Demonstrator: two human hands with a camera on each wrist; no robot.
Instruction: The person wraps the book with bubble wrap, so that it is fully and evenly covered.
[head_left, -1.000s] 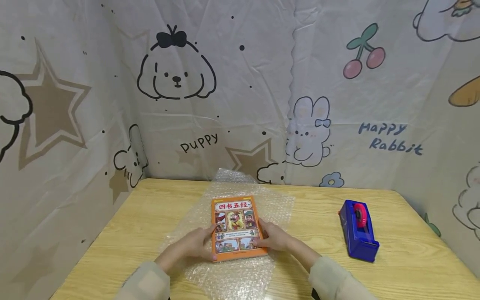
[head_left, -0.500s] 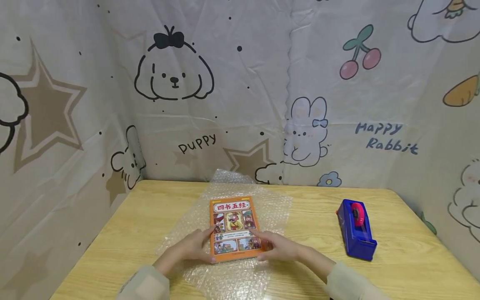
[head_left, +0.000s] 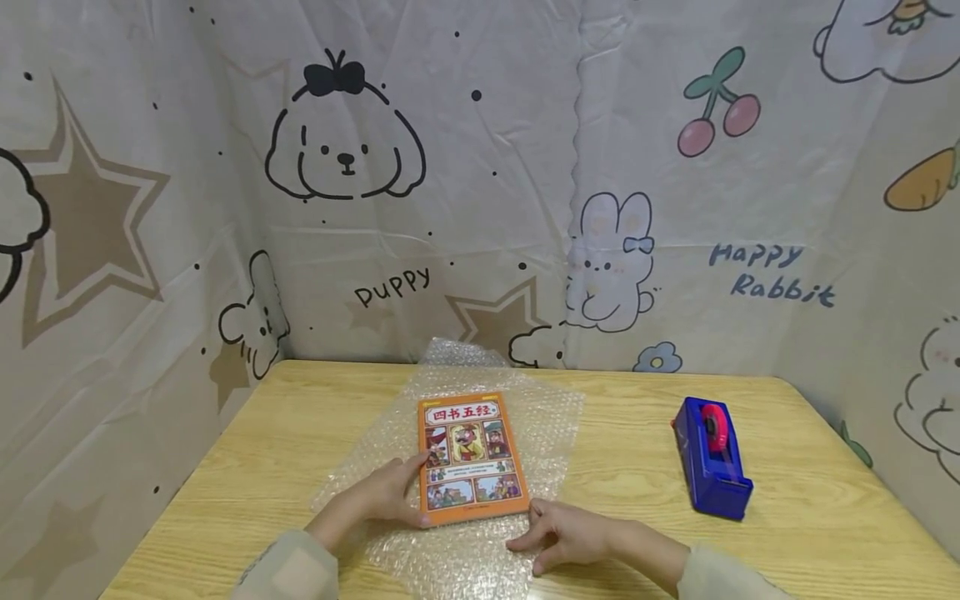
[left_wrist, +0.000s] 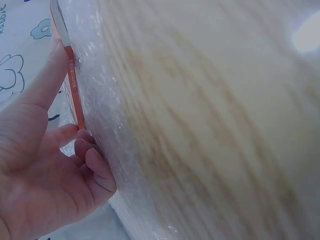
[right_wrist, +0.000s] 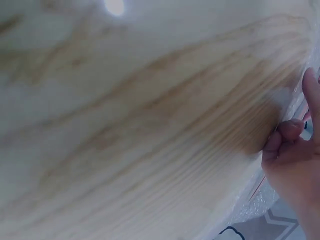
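An orange book [head_left: 472,457] with cartoon pictures and Chinese characters on its cover lies on a sheet of bubble wrap [head_left: 551,417]. My left hand [head_left: 381,492] holds the book's left edge, thumb at the lower left corner and a finger on the cover's side. In the left wrist view the book's orange spine [left_wrist: 74,92] runs between thumb and curled fingers. My right hand [head_left: 573,533] is off the cover, just below the lower right corner, over the bubble wrap's edge. Its thumb and index finger are spread apart, the other fingers bent under.
To the right on the wooden table [head_left: 615,442] stands a blue tape dispenser [head_left: 712,471] with a pink-cored roll. A cloth backdrop [head_left: 487,208] with cartoon prints rises behind the table and at both sides. The bubble wrap's far corner reaches the table's back edge.
My right hand has let go of the book's right side and moved down toward me, past its lower right corner. My left hand keeps its hold on the left edge.
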